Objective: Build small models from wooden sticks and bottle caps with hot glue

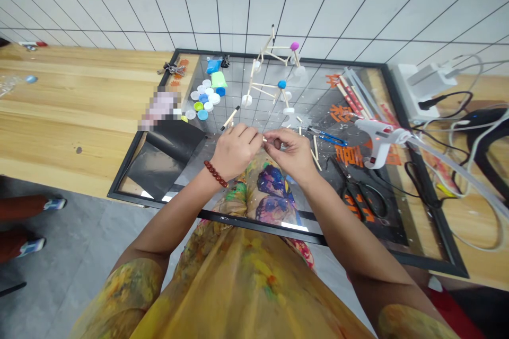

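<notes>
My left hand (pixel 235 151) and my right hand (pixel 291 153) meet over the framed glass panel (pixel 186 169). Both have their fingers closed around a small pale stick piece (pixel 264 139), mostly hidden by the fingertips. Just beyond them stands a structure of pale sticks (pixel 264 86) on white round caps, with a blue ball (pixel 282 85) and a pink ball (pixel 294 46) on it. A black-tipped stick (pixel 230 118) lies beyond my left hand. Loose pale sticks (pixel 315 147) are to the right of my right hand.
Coloured caps (pixel 203 98) and a black sheet (pixel 163 153) are on the left. At the right are blue snips (pixel 333 139), black scissors (pixel 360 190), a white glue gun (pixel 377 140), and a power strip (pixel 413 92) with cables. A person's feet (pixel 34 246) show at lower left.
</notes>
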The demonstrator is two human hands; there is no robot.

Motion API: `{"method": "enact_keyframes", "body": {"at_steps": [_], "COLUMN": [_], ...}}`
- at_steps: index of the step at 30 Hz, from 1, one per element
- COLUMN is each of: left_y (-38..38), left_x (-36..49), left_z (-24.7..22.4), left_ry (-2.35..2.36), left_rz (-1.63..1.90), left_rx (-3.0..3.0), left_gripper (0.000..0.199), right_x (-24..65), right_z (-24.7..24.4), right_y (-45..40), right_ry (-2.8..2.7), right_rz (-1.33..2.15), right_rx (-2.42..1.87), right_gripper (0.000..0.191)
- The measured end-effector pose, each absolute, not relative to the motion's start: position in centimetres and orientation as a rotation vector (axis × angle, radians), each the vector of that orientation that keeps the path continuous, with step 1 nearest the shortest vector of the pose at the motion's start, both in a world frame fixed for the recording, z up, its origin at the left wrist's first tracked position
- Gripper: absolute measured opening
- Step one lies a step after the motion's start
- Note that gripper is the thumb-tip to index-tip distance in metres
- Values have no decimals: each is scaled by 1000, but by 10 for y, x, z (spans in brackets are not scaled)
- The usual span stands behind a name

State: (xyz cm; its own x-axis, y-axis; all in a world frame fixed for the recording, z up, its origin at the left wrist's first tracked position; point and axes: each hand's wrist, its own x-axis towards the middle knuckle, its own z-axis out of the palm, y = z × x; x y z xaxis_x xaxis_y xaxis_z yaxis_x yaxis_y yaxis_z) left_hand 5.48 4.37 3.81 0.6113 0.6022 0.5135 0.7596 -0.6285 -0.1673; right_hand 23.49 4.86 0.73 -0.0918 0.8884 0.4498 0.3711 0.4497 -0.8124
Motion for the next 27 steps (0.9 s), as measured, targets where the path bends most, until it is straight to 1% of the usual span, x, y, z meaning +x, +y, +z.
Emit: {"method": "enact_keyframes", "body": {"at_steps": [7, 27], "left_y": [43, 43], "left_x": [55, 58], "left_z": [40, 41], "left_ry": [-1110, -1181], "left_rz": [-591, -536], "left_rx": [-2459, -2532], "left_gripper": [29, 28], "right_x": [235, 234], "right_z": [9, 7], "right_y": [49, 49], "right_ry": [-1719, -1740], "right_rz": [634, 644], "right_rx": [-1139, -1184], "right_gripper": [5, 4]}}
